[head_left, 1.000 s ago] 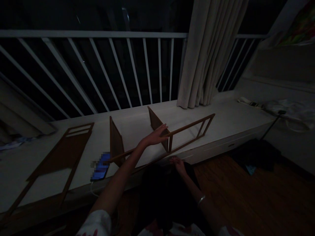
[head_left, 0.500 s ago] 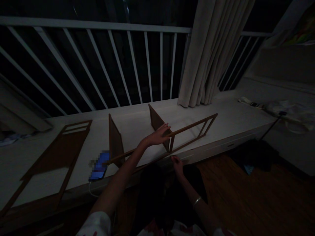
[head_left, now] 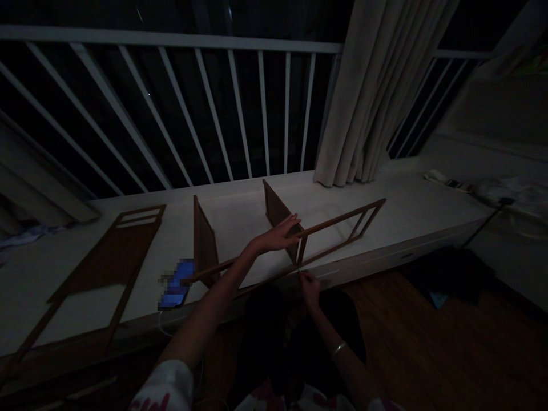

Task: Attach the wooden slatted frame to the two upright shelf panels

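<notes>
In a dim room, a long wooden frame stands on edge on a white ledge, joined to two upright wooden panels. My left hand rests on the frame's top rail beside the right panel, fingers stretched out. My right hand is at the frame's lower rail by the ledge's front edge, fingers pinched together on something too small to make out. A bracelet sits on that wrist.
A second flat wooden frame lies on the ledge at left. A lit phone lies by the left panel. White railing bars and a curtain stand behind. Cloth and cables lie at far right. Dark wooden floor below.
My right hand has risen from my lap to the frame's lower rail. My left hand has stayed on the top rail. The view has shifted slightly.
</notes>
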The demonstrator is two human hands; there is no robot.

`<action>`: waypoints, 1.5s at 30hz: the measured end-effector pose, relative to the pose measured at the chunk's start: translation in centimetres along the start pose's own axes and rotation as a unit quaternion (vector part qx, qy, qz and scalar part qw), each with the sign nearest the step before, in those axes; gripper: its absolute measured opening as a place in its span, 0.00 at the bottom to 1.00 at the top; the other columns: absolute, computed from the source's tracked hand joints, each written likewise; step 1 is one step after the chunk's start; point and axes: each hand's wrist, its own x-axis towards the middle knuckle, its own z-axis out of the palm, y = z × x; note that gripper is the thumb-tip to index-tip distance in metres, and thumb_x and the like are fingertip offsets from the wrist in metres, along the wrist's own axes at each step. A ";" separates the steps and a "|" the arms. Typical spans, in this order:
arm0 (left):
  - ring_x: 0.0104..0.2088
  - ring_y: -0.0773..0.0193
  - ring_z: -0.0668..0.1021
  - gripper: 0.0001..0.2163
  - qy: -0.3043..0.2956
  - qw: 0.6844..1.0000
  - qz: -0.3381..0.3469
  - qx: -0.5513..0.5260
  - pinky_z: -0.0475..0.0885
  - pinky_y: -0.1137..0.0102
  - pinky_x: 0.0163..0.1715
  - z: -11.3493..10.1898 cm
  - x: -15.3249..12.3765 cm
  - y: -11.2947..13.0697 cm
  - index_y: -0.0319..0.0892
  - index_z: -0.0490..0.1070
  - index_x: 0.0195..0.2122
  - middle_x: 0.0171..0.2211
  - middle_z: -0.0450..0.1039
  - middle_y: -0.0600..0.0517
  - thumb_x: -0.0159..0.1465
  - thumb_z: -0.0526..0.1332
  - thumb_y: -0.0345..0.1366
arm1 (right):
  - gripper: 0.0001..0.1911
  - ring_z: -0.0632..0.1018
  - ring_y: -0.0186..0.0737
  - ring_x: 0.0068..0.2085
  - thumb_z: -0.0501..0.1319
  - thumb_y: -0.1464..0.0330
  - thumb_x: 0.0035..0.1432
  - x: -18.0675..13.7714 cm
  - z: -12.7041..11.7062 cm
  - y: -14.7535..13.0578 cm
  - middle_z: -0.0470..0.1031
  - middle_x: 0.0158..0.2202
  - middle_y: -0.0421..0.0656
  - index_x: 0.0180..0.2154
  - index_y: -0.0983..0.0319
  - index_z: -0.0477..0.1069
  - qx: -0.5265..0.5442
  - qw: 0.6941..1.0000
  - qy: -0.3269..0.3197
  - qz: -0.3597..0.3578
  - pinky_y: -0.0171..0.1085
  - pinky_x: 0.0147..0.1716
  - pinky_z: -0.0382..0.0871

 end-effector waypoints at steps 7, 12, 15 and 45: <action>0.59 0.63 0.41 0.30 0.008 1.000 0.003 0.000 0.42 0.65 0.57 0.1 0.0 -0.3 0.42 0.47 0.56 0.60 0.34 0.48 0.55 0.51 0.49 | 0.19 0.72 0.39 0.24 0.56 0.56 0.43 0.0 0.2 0.7 0.74 0.22 0.45 0.25 0.67 0.72 -0.004 1.000 -0.021 0.014 0.34 0.25 0.62; 0.59 0.63 0.41 0.29 0.007 1.000 0.005 0.001 0.42 0.65 0.57 0.0 -0.1 -0.2 0.42 0.47 0.56 0.60 0.34 0.48 0.56 0.51 0.49 | 0.20 0.72 0.39 0.24 0.55 0.55 0.42 0.3 0.6 1.0 0.74 0.21 0.46 0.25 0.67 0.72 -0.001 1.000 -0.015 0.024 0.34 0.24 0.62; 0.59 0.63 0.41 0.29 0.005 1.000 0.005 0.005 0.43 0.65 0.57 -0.1 -0.1 -0.2 0.42 0.47 0.56 0.60 0.34 0.48 0.56 0.51 0.49 | 0.20 0.72 0.39 0.23 0.56 0.55 0.42 0.3 0.7 0.9 0.74 0.20 0.45 0.24 0.67 0.72 0.001 0.999 -0.014 0.031 0.33 0.23 0.62; 0.59 0.63 0.39 0.31 0.002 1.000 0.010 0.014 0.40 0.63 0.57 0.0 -0.1 -0.1 0.45 0.39 0.58 0.60 0.31 0.51 0.57 0.49 0.49 | 0.15 0.71 0.38 0.26 0.52 0.58 0.46 -0.1 0.0 -0.6 0.73 0.23 0.44 0.26 0.63 0.70 -0.107 0.993 -0.027 -0.046 0.34 0.29 0.59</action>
